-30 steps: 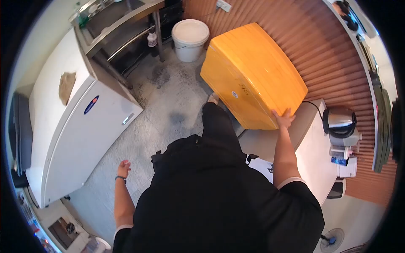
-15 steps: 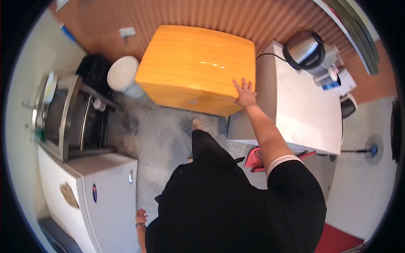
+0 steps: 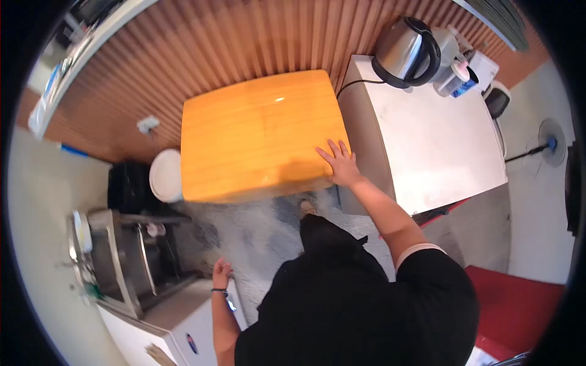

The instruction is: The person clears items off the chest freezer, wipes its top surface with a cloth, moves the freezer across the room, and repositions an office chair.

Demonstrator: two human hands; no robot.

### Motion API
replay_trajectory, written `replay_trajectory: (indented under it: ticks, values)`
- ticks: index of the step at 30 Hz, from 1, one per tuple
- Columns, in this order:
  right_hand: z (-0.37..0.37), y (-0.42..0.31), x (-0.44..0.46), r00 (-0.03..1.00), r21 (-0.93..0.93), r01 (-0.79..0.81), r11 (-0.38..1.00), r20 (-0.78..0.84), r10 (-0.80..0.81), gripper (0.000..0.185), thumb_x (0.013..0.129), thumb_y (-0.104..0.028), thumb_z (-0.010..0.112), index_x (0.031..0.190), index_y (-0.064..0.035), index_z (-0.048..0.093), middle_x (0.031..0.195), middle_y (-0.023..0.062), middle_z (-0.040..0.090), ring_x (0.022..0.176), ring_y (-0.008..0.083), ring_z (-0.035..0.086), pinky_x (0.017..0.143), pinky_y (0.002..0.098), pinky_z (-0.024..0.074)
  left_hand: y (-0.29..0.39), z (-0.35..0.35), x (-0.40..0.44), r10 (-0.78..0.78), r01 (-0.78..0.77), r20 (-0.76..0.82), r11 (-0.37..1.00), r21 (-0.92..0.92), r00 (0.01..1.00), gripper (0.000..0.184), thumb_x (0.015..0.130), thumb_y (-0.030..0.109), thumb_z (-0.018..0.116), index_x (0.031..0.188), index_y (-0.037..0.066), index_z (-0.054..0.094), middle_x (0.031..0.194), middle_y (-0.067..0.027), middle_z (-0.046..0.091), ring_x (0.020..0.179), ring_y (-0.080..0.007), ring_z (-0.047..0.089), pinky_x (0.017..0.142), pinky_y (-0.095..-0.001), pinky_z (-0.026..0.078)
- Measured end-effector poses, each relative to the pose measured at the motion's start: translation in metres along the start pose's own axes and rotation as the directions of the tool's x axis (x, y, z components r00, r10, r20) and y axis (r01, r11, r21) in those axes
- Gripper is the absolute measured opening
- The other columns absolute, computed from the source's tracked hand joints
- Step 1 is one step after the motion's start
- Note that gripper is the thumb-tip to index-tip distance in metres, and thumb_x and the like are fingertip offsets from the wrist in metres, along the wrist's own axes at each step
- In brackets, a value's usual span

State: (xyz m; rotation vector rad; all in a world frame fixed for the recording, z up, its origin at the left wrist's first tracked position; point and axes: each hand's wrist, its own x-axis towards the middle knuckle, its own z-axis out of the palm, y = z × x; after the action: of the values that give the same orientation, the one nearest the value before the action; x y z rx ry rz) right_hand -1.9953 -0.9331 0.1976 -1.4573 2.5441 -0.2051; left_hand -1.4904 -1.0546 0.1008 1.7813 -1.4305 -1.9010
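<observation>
We are looking at a large, smooth, glossy yellow box with softly bowed edges [image 3: 256,134], which is standing toward eleven o'clock. Faint streaks are running across its top, and small highlights are gleaming on it; the near side is blurring, so we cannot be sure of its texture. Behind it, toward twelve, a ribbed brown wall panel [image 3: 256,49] is rising in narrow upright slats. Toward nine, a round white lidded bucket [image 3: 166,175] is sitting just beside the box. Toward two, a flat-topped white boxy unit [image 3: 439,140] is reflecting light, and a shiny steel kettle with a black handle [image 3: 400,52] is standing on it. Mottled grey floor [image 3: 238,235] is showing below.

Our right hand [image 3: 343,166] is lying palm down on the box's top at its near corner, toward four o'clock of the box, fingers fanning wide; the forearm is slanting up from a black sleeve with a pale cuff [image 3: 430,277]. Our left hand [image 3: 222,270] is hanging toward eight, fingers loosely parted and gently bending, well apart from the box. A dark wristband [image 3: 219,291] is circling that wrist, near a white fridge with an oval badge [image 3: 207,329] toward seven.
</observation>
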Motion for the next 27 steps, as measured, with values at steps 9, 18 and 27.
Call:
replay_trajectory:
  ticks: [9, 18, 27]
  values:
    - [0.054, 0.029, -0.002, 0.767, 0.819, -0.168, 0.548, -0.240, 0.594, 0.072, 0.067, -0.035, 0.063, 0.121, -0.0015, 0.029, 0.121, 0.0202, 0.031, 0.113, 0.0337, 0.029, 0.093, 0.0364, 0.0272, 0.185, 0.019, 0.113, 0.397, -0.375, -0.193, 0.916, 0.140, 0.897, 0.047, 0.076, 0.021, 0.057, 0.113, -0.001, 0.038, 0.110, -0.0090, 0.044, 0.095, -0.0156, 0.044, 0.081, -0.0258, 0.035]
    - [0.019, 0.027, -0.023, 0.754, 0.993, -0.119, 0.011, 0.083, 0.651, 0.052, 0.072, -0.029, 0.060, 0.110, 0.0014, 0.043, 0.106, 0.0150, 0.047, 0.094, 0.0186, 0.048, 0.079, 0.0275, 0.0391, 0.244, -0.046, 0.220, -0.151, 0.191, -0.131, 0.902, 0.386, 0.980, 0.054, 0.075, 0.051, 0.045, 0.109, 0.010, 0.046, 0.103, -0.0061, 0.053, 0.089, -0.0240, 0.051, 0.070, -0.0402, 0.041]
    - [0.057, 0.024, -0.021, 0.593, 0.995, -0.031, -0.095, 0.095, 0.800, 0.047, 0.073, -0.017, 0.060, 0.113, -0.0019, 0.041, 0.106, 0.0094, 0.048, 0.098, 0.0162, 0.045, 0.079, 0.0273, 0.0399, 0.285, 0.016, 0.185, -0.379, 0.355, 0.094, 0.913, 0.199, 0.921, 0.060, 0.071, 0.061, 0.043, 0.117, 0.023, 0.038, 0.117, -0.0003, 0.046, 0.104, -0.0257, 0.044, 0.075, -0.0508, 0.036]
